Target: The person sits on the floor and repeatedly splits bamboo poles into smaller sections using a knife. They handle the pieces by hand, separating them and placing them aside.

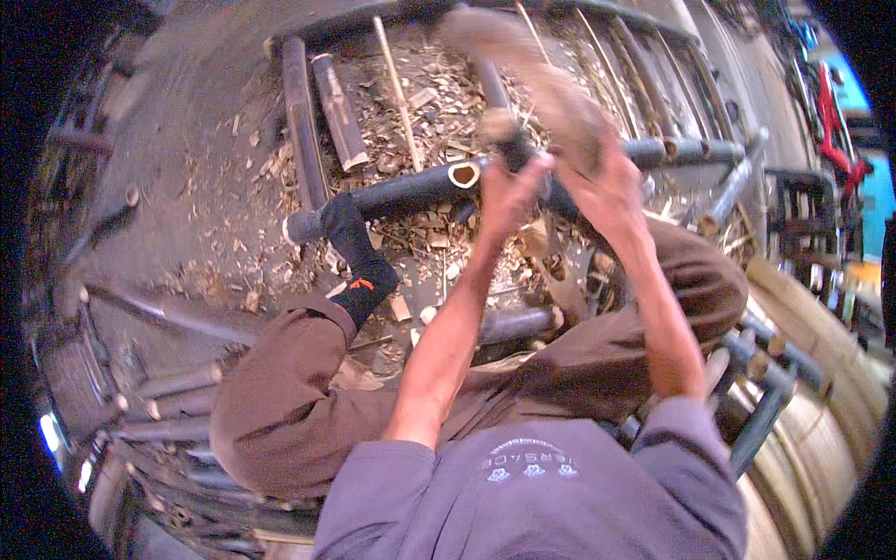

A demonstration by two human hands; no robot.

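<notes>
My left hand is closed around a dark upright tool with a pale top, set against a dark bamboo pole that lies across in front of me. My right hand grips a brown wooden club, which is raised above the tool and blurred. My foot in a black sock rests against the pole near its left end. The pole's cut, hollow opening shows just left of my left hand.
Wood chips and shavings cover the ground ahead. Short bamboo pieces and a thin stick lie among them. Dark pole frames stand behind and at the left. Curved pale bamboo strips sit at the right.
</notes>
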